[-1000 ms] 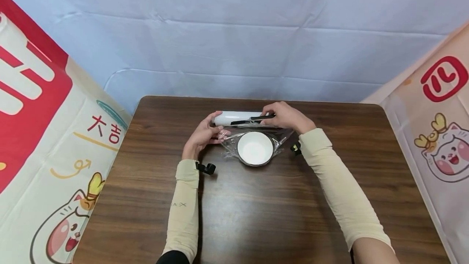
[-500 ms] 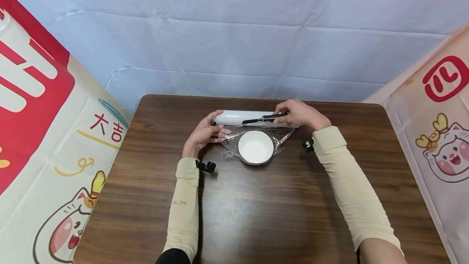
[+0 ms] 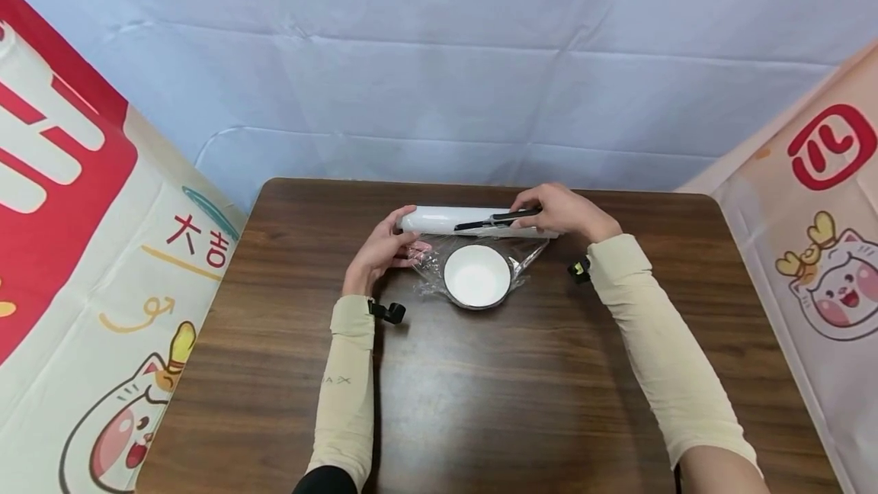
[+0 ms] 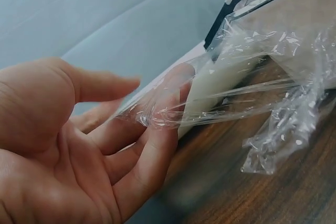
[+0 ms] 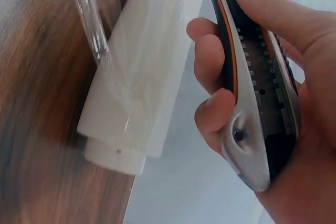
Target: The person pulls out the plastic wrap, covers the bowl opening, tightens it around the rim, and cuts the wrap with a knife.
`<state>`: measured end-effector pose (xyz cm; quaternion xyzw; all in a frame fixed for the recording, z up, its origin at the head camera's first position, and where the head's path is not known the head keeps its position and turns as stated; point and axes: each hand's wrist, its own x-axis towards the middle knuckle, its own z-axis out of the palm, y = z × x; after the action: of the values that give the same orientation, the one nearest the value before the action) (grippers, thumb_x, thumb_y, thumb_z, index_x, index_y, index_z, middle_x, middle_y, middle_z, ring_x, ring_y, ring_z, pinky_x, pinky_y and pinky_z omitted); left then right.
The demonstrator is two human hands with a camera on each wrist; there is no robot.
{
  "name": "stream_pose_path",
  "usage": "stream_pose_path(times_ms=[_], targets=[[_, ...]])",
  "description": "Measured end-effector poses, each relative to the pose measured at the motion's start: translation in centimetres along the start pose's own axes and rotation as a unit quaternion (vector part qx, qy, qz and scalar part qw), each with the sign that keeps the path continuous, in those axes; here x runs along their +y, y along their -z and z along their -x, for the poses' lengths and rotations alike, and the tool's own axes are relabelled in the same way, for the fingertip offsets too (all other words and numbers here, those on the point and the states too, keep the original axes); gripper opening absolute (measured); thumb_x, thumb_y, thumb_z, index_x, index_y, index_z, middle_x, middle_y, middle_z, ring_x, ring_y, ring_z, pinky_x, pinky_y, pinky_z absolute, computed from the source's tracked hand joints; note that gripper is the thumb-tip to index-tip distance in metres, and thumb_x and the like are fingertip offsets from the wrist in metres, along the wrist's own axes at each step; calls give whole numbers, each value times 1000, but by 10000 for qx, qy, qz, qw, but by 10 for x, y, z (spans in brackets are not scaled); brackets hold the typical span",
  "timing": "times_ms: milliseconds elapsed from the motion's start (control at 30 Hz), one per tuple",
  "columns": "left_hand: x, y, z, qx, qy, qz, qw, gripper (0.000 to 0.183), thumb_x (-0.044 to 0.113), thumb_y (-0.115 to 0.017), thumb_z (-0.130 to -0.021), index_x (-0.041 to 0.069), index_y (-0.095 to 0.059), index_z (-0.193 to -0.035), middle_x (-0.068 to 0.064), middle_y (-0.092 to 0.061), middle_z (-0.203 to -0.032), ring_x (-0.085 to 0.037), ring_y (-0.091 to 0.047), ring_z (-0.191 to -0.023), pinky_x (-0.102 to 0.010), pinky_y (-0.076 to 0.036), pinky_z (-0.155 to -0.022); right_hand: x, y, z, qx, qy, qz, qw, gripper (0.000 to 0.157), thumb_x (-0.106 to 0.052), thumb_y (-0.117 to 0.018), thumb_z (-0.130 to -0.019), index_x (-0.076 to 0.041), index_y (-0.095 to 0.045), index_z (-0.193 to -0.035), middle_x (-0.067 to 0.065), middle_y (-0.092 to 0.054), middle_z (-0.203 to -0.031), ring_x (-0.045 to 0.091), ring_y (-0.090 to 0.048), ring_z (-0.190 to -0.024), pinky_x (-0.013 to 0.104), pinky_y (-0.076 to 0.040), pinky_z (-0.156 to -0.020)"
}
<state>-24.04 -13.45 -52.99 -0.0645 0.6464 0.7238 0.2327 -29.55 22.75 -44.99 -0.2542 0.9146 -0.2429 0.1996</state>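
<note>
My right hand grips a utility knife with silver, black and orange sides, thumb on its top. Its dark blade points left, along the front of a white roll of cling film. My left hand holds the roll's left end, fingers curled at it and thumb stretched out. In the left wrist view, clear film drapes over those fingertips. From the roll, the film spreads crumpled around a white bowl with a dark outer side, standing just in front.
The dark brown wooden table extends toward me and to both sides. A pale cloth backdrop hangs behind it, with printed cartoon banners at left and right. Black cameras are strapped to both wrists.
Over the past second my right hand slides right along the roll with the knife, then stays nearly still. My left hand and the bowl keep their places.
</note>
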Motion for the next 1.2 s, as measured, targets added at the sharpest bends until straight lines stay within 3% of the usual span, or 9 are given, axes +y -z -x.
stream_pose_path(times_ms=[300, 533, 967, 1200], targets=[[1, -5, -1, -63, 37, 175, 9998, 77, -3, -63, -101, 35, -34, -161, -10, -80, -87, -15, -77, -73, -26, -62, -60, -15, -10, -20, -156, 296, 120, 9994, 26, -31, -75, -99, -19, -75, -122, 6, -74, -80, 25, -68, -64, 40, -54, -80], [-1, -8, -1, -59, 5, 35, 10000, 74, 0, -63, -103, 34, -35, -162, -8, -80, -86, -14, -76, -72, -26, -62, -62, -24, -13, -31, -277, 425, 526, 9973, 24, -30, -77, -98, -16, -77, -117, 8, -75, -110, 21, -66, -77, 38, -54, -77], [3, -2, 2, -5, 22, 22, 10000, 69, 3, -64, -103, 31, -39, -161, -8, -81, -86, -13, -74, -69, -25, -63, -63, -1, 28, 2, -601, -79, 522, 9968, 17, -21, -80, -95, -13, -78, -109, 7, -73, -92, 31, -69, -69, 32, -52, -62], [2, -3, 4, -19, 33, -15, 10000, 69, 3, -64, -103, 33, -39, -160, -8, -81, -86, -13, -74, -70, -24, -62, -63, 13, 40, 11, -581, -168, 545, 9967, 15, -18, -84, -90, -12, -79, -103, 6, -75, -86, 19, -65, -63, 32, -53, -64]])
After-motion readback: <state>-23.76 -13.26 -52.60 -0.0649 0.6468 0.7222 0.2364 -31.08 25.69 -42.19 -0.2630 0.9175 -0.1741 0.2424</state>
